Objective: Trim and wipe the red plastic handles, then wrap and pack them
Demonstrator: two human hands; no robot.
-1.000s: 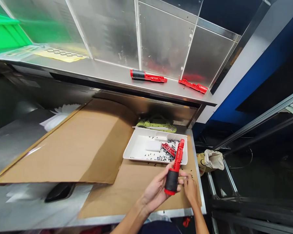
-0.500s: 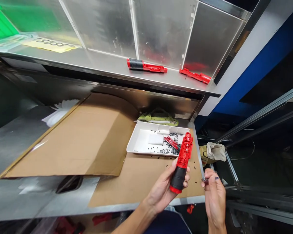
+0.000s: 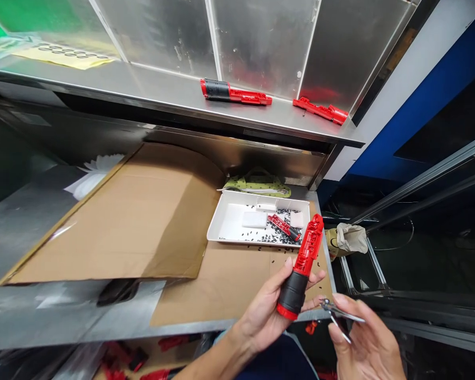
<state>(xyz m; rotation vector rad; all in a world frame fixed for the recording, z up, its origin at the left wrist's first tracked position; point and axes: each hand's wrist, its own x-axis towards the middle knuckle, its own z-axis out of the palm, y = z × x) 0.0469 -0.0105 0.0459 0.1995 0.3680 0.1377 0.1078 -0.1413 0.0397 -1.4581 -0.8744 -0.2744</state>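
Observation:
My left hand [image 3: 271, 309] is wrapped round the black grip of a red and black tool handle [image 3: 300, 276], holding it upright and tilted right over the bench's front right corner. My right hand [image 3: 364, 343] is at the lower right, its fingers pinched on a small thin metal piece [image 3: 338, 312] just right of the handle's base. Behind the handle sits a white tray [image 3: 229, 224] with several small black screws, a red part [image 3: 283, 226] and white blocks.
Brown cardboard [image 3: 138, 221] covers the steel bench. On the upper steel shelf [image 3: 162, 95] lie another red and black handle [image 3: 233, 94] and a red shell piece [image 3: 320, 111]. A green item [image 3: 257, 184] lies behind the tray. Red parts sit below the bench edge.
My right hand has drawn away from the handle's base, down and to the right, with the small metal piece. My left hand has tilted the handle further right.

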